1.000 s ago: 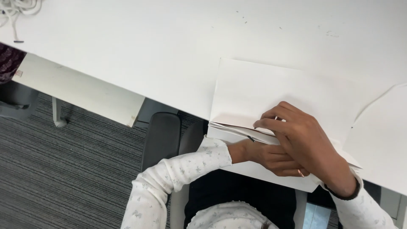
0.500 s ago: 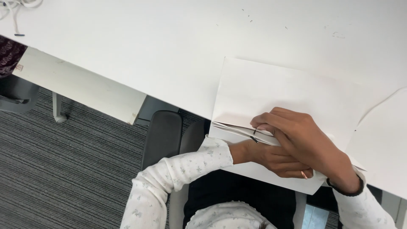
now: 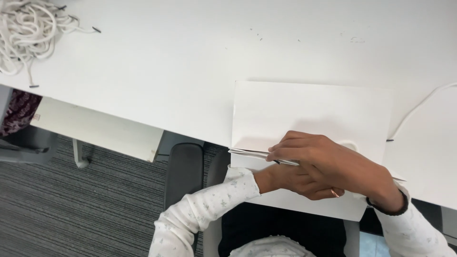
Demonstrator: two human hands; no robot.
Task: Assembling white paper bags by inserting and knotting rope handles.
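While my right hand (image 3: 333, 164) lies flat over the folded edge, its fingertips (image 3: 278, 153) press down on the crease of the white paper bag (image 3: 309, 112) and close on nothing; it is a pressing grip, fingers extended and pointing to the left of the view. My left hand (image 3: 297, 181) sits underneath it, mostly covered. It seems curled around the lower flap of the bag, but I cannot tell how firmly it grips or whether it holds anything at all.

From those fingertips the crease runs on leftward, along the near edge of the worktop (image 3: 166, 71), so the long axis of the fold lies left to right across my body. The unpressed stretch of crease lies to the left of the right hand, which is the nearer hand to it. The bag's flat body extends away from me onto the worktop, while its lower flap hangs over the edge toward my lap.

Farther out, a thin white cord (image 3: 419, 107) curves off the bag's right side. Well apart, at the far left corner, lies a heap of white rope (image 3: 26, 33).
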